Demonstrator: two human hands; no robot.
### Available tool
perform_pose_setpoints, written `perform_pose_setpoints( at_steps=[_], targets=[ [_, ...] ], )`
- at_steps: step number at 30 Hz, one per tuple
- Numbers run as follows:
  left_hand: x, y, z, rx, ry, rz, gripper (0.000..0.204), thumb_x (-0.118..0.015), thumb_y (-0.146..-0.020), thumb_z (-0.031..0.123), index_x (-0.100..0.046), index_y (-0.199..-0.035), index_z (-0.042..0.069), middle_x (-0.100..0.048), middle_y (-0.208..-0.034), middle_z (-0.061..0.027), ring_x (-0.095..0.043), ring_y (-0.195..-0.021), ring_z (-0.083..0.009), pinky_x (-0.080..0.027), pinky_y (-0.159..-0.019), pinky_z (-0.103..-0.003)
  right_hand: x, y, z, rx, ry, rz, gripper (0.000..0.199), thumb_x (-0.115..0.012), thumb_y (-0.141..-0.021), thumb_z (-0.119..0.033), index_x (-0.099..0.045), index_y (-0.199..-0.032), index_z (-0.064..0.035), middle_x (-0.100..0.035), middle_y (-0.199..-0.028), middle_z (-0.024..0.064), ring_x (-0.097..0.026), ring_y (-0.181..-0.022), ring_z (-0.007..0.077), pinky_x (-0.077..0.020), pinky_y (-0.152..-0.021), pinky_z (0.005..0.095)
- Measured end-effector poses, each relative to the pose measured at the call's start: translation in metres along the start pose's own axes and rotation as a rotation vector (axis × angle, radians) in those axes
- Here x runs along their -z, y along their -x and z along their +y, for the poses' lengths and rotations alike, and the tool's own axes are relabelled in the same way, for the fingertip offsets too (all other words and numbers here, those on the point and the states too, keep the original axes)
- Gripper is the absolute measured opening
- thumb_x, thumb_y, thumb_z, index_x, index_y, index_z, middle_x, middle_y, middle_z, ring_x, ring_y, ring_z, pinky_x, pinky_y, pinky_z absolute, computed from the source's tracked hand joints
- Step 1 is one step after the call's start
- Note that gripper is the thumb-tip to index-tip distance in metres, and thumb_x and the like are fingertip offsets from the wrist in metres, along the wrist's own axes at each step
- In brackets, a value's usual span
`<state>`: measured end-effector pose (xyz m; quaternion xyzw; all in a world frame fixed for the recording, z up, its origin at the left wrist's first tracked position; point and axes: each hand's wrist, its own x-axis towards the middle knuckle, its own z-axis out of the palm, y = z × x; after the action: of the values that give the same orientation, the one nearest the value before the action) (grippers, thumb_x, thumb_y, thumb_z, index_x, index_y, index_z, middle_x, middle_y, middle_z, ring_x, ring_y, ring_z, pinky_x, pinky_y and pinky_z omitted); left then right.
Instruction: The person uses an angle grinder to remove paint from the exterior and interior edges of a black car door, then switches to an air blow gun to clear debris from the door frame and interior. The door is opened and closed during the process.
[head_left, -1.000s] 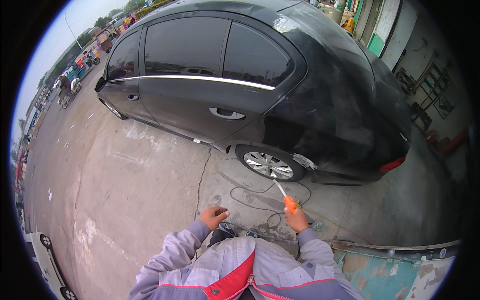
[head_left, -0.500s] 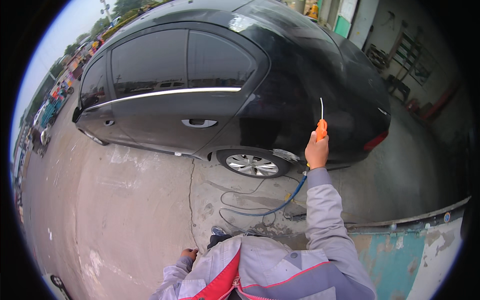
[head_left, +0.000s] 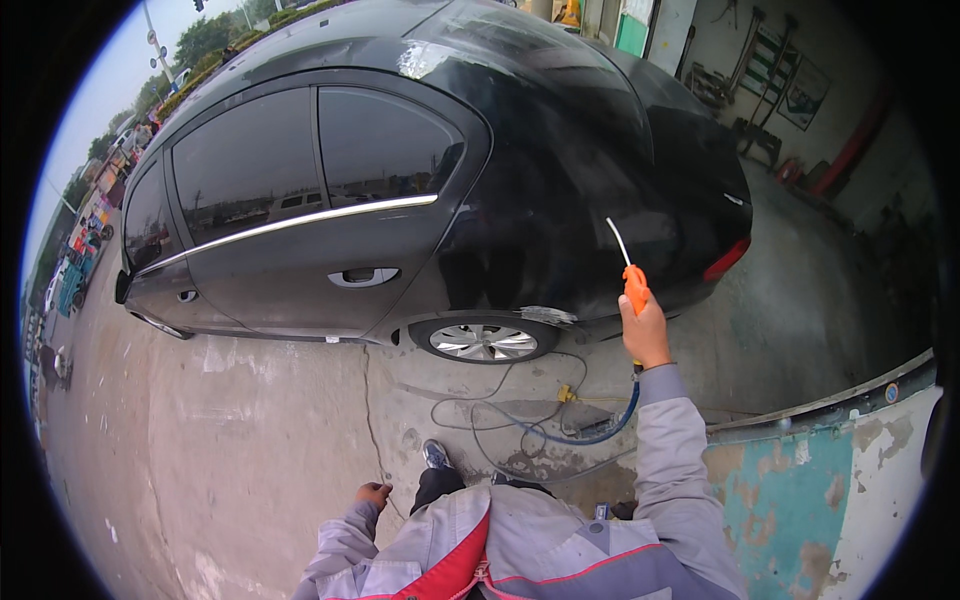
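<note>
My right hand (head_left: 646, 332) is wrapped round an orange air blow gun (head_left: 636, 289) with a thin pale nozzle (head_left: 617, 239). The nozzle points up and slightly left, in front of the rear side of a dark car (head_left: 540, 220). From beneath this hand a blue air hose (head_left: 625, 412) curves down to the ground. Low at my left side, my left hand (head_left: 374, 495) hangs with its fingers curled in, and I see nothing in it. The car has dull, scuffed patches (head_left: 425, 60) on its roof edge and above the rear wheel (head_left: 484, 341).
Loops of thin grey hose (head_left: 470, 405) and a yellow fitting (head_left: 567, 393) lie on the concrete near my feet (head_left: 436, 454). A peeling teal-and-white panel (head_left: 790, 500) stands at my right. Behind the car opens a workshop with a red post (head_left: 850, 150). Vehicles line the street at far left.
My view has shifted, and the car sits further left. My right hand is slightly lower, and the nozzle now leans left instead of standing nearly straight up. One shoe shows more fully.
</note>
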<state>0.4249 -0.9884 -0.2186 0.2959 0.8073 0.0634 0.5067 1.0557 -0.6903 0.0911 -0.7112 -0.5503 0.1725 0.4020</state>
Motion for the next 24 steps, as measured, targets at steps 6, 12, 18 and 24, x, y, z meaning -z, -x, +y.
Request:
perform_pose_setpoints(
  at_steps=[6, 12, 18, 24],
  targets=[
    [0.096, -0.110, 0.098, -0.279, -0.338, 0.079, 0.057, -0.078, -0.091, 0.046, -0.077, -0.118, -0.004, -0.078, -0.115, -0.0235, -0.075, -0.111, -0.0373, -0.057, -0.100, -0.044, -0.045, -0.014, -0.132, -0.094, -0.127, -0.081, 0.034, -0.068, -0.103, -0.031, -0.064, -0.096, 0.0024, -0.061, -0.070, 0.0059, -0.064, -0.064, 0.0181, -0.0492, -0.063, 0.0361],
    [0.242, -0.236, 0.253, -0.509, -0.398, 0.232, 0.077, -0.078, -0.091, 0.047, -0.055, -0.146, -0.002, -0.056, -0.145, -0.0314, -0.057, -0.135, -0.0456, -0.049, -0.113, -0.048, -0.174, 0.025, -0.262, -0.180, -0.136, -0.390, 0.028, -0.070, -0.102, -0.027, -0.063, -0.089, -0.0031, -0.056, -0.065, -0.0023, -0.052, -0.055, 0.0085, -0.0416, -0.054, 0.0283],
    [0.327, -0.315, 0.417, -0.875, -0.409, 0.449, 0.077, -0.076, -0.093, 0.034, -0.041, -0.153, 0.001, -0.041, -0.156, -0.0246, -0.056, -0.135, -0.0446, -0.051, -0.111, -0.049, -0.317, 0.025, -0.238, -0.098, 0.218, -0.679, 0.037, -0.072, -0.098, -0.034, -0.068, -0.098, 0.0026, -0.065, -0.076, 0.0150, -0.060, -0.064, 0.0272, -0.0506, -0.067, 0.0428],
    [0.322, -0.405, 0.494, -0.618, -0.655, 0.230, 0.074, -0.073, -0.093, 0.035, -0.043, -0.152, 0.002, -0.043, -0.158, -0.0225, -0.059, -0.136, -0.0433, -0.052, -0.112, -0.048, -0.354, 0.003, -0.066, -0.449, 0.495, -0.055, 0.042, -0.071, -0.101, -0.034, -0.065, -0.087, 0.0049, -0.068, -0.072, 0.0168, -0.061, -0.051, 0.0264, -0.0516, -0.056, 0.0441]
  ],
)
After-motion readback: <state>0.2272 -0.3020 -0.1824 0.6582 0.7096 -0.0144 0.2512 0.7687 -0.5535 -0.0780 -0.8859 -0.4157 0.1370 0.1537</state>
